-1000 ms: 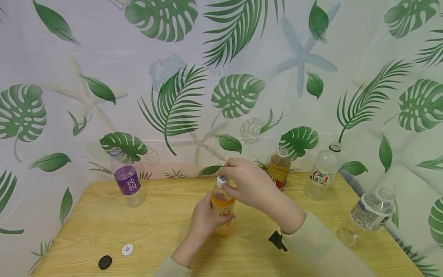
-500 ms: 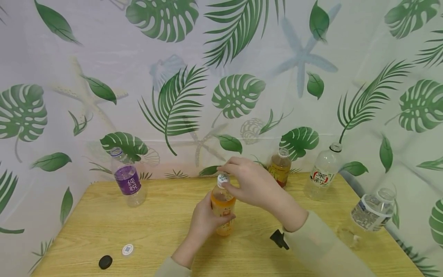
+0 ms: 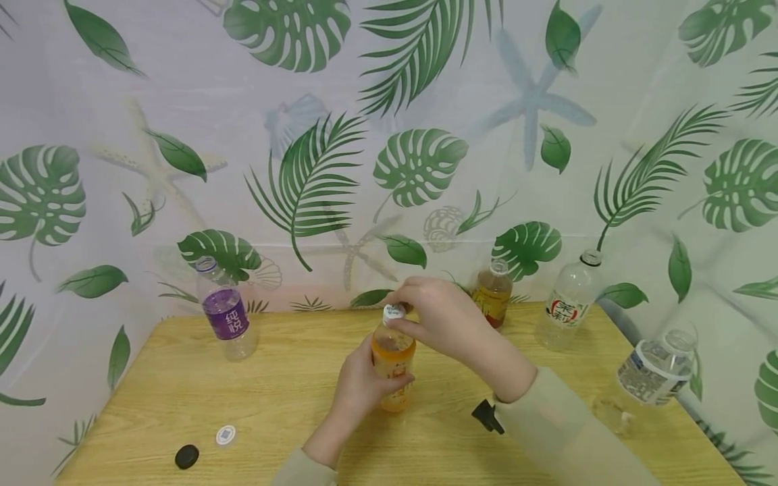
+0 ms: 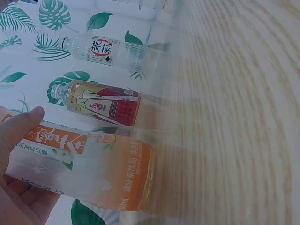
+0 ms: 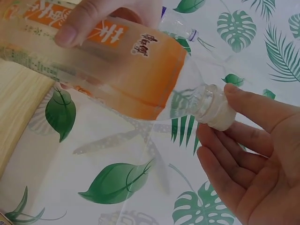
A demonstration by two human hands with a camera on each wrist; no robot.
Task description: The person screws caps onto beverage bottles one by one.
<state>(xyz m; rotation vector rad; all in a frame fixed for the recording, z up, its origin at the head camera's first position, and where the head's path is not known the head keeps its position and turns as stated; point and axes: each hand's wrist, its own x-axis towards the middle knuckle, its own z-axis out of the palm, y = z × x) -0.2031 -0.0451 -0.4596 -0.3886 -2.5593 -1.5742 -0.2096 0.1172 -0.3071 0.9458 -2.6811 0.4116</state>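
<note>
A bottle with an orange label [image 3: 392, 370] stands upright on the wooden table, mid-view. Around its middle curls my left hand [image 3: 360, 383], thumb across the label. At the top, my right hand [image 3: 439, 316] pinches the white bottle cap [image 3: 394, 312] between thumb and fingers. The right wrist view shows the cap [image 5: 220, 114] sitting on the bottle's neck, with the thumb on one side and fingertips on the other. In the left wrist view the base of the bottle [image 4: 136, 173] meets the tabletop.
A purple-labelled bottle [image 3: 226, 317] stands uncapped at left. To the right are an amber-tinted bottle [image 3: 491, 297], a clear bottle [image 3: 564, 310] and another clear bottle [image 3: 653, 371], all uncapped. A white cap [image 3: 225, 435] and a black cap [image 3: 186, 457] lie front left.
My right fingers have shifted slightly round the cap, and more of its printed top shows. My left hand keeps its hold; the bottle has stayed in place.
</note>
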